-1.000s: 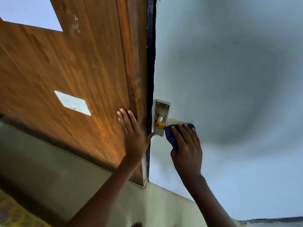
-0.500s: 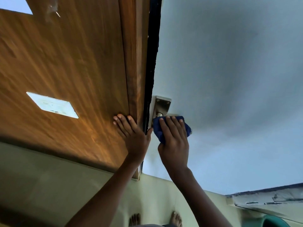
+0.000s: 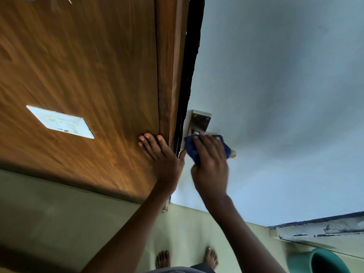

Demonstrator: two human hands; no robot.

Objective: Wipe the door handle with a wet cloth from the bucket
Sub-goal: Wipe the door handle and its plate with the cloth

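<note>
A metal handle plate (image 3: 200, 121) is fixed to the pale blue-grey door (image 3: 275, 95) near its edge. My right hand (image 3: 211, 164) presses a blue cloth (image 3: 190, 147) over the lever below the plate. Only the lever's yellowish tip (image 3: 233, 154) shows past the cloth. My left hand (image 3: 160, 154) lies flat with fingers spread on the brown wooden panel (image 3: 88, 75), just left of the dark door edge, thumb toward the gap. The green bucket (image 3: 319, 261) sits on the floor at the lower right corner.
A white rectangular plate (image 3: 60, 121) is set in the wooden panel at left. Pale floor lies below, with my bare feet (image 3: 187, 259) near the bottom edge. A worn grey ledge (image 3: 323, 227) runs along the door's foot at right.
The view has tilted down, bringing my feet and the bucket into sight. My right hand with the cloth slid from the lever's outer end toward the plate; the lever tip now shows.
</note>
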